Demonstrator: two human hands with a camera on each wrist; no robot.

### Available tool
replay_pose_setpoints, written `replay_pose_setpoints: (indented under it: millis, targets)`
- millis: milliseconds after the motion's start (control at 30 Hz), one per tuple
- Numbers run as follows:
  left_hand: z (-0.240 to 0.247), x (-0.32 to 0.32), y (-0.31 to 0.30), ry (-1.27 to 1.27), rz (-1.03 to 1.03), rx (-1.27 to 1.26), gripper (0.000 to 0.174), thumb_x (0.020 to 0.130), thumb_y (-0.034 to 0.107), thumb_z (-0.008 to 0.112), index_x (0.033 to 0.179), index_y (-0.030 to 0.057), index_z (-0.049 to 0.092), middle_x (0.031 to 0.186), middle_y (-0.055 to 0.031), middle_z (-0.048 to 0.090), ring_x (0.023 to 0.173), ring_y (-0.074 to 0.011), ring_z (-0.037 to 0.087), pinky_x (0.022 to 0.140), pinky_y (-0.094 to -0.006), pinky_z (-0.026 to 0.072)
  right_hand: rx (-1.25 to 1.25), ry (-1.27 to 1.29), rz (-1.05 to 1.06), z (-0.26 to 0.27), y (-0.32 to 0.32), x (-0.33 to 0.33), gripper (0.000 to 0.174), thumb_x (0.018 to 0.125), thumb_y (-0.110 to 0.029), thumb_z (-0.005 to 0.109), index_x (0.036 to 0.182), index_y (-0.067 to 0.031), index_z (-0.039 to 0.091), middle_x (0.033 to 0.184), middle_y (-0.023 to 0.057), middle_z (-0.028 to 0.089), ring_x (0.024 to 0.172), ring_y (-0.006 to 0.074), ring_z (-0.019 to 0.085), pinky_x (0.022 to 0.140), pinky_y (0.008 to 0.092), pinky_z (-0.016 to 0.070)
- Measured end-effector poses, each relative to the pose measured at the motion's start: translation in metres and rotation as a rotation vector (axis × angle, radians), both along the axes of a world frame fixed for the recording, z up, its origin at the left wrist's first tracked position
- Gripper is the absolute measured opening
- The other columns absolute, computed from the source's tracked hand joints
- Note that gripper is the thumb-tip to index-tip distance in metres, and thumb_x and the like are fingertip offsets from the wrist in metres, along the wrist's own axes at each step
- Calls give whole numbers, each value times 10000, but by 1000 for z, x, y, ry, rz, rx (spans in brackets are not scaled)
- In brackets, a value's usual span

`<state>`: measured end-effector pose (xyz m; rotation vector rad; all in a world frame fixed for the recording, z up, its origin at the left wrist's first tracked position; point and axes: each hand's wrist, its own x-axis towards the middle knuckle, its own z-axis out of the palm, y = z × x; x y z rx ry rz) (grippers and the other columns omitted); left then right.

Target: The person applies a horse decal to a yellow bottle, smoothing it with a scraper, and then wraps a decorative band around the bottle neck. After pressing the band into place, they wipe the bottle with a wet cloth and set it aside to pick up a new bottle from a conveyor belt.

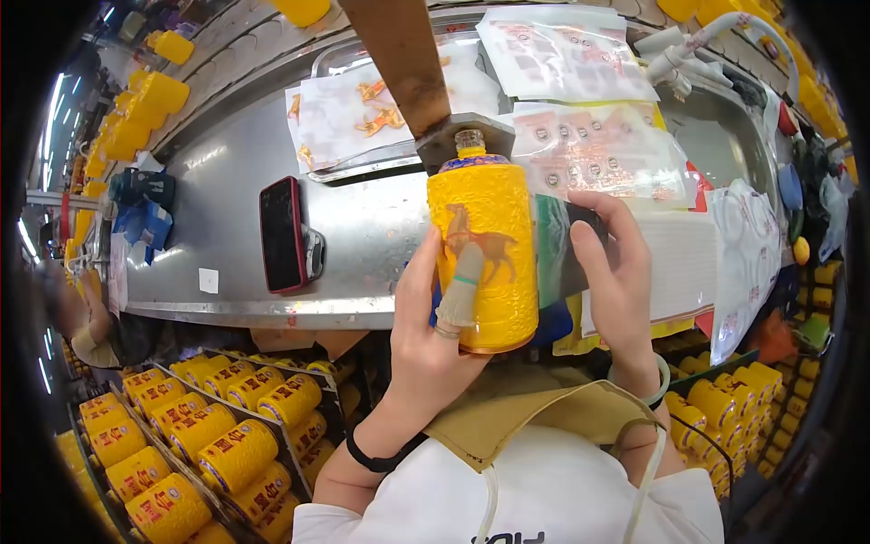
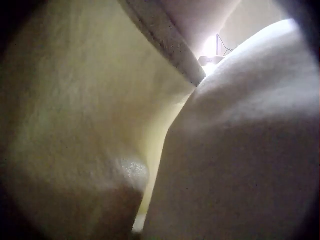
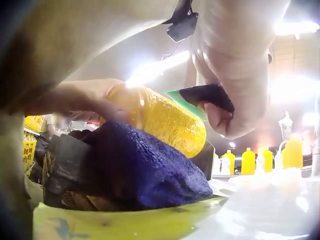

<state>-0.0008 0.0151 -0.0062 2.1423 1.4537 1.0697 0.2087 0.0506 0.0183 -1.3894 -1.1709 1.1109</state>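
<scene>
In the head view a yellow embossed bottle (image 1: 512, 308) with a horse figure (image 1: 497, 247) lies with its clear neck against a metal bracket (image 1: 462, 127). The left hand (image 1: 433, 340) grips it, its cloth-covered thumb lying on the bottle's face beside the horse. At the bottle's right side the right hand (image 1: 621, 281) holds a green and black flat scraper (image 1: 564, 249), fingers curled round it. In the right wrist view a blue cloth (image 3: 150, 167) lies under the bottle (image 3: 175, 125). The left wrist view shows only blurred skin and fabric close up.
A red-edged phone (image 1: 283, 234) lies on the metal table (image 1: 217, 172). Behind the bottle, a tray (image 1: 362, 168) bears a sheet with orange horse figures; printed sheets (image 1: 589, 150) lie to the right. Crates of yellow bottles (image 1: 240, 449) stand below on both sides.
</scene>
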Motion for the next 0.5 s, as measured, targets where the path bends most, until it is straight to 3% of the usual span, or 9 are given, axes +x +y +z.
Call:
replay_pose_setpoints:
  millis: [33,200,233,333,400,500]
  targets:
    - [0,-1,1,22,-7,37,987,655,171,992,1495,7,501,1558,-222,428,1352,-386,556,1087,-421,504,3,-4,5,5,-1,-4,255,1024,-48,611,1275,-7,619,1035,-32,622,837,14,510,715,186,419]
    - [1,2,3,-90,49,-9,1035,656,167,995,1523,1,456,1526,-225,479,1347,-366,570,1085,-416,502,95,-1,100,20,-5,-25,241,994,-17,628,1232,8,643,1020,20,646,874,75,573,758,227,469]
    - [-2,1,3,-156,45,-54,1050,658,171,996,1532,-5,440,1510,-223,507,1341,-357,578,1086,-414,499,145,-92,139,10,-4,-22,229,975,-6,636,1204,5,652,1005,61,647,889,120,603,784,262,490]
    - [-14,-1,-1,-309,24,-208,1055,657,177,997,1532,-18,441,1486,-217,548,1342,-348,579,1085,-413,494,196,-273,80,11,5,-16,220,965,3,632,1184,-5,656,1006,86,646,901,156,620,802,283,497]
    - [-15,-2,-1,-314,18,-177,1055,657,174,996,1536,-16,444,1478,-213,559,1340,-346,580,1084,-409,493,360,-579,38,5,23,1,238,955,16,635,1190,-15,658,1005,124,657,917,218,653,826,330,520]
    - [-11,-6,3,-267,-9,-88,1053,627,164,995,1521,-17,468,1513,-217,532,1314,-364,583,1068,-417,500,415,-526,12,16,34,4,283,923,27,677,1201,-24,663,1000,132,673,922,251,669,825,352,531]
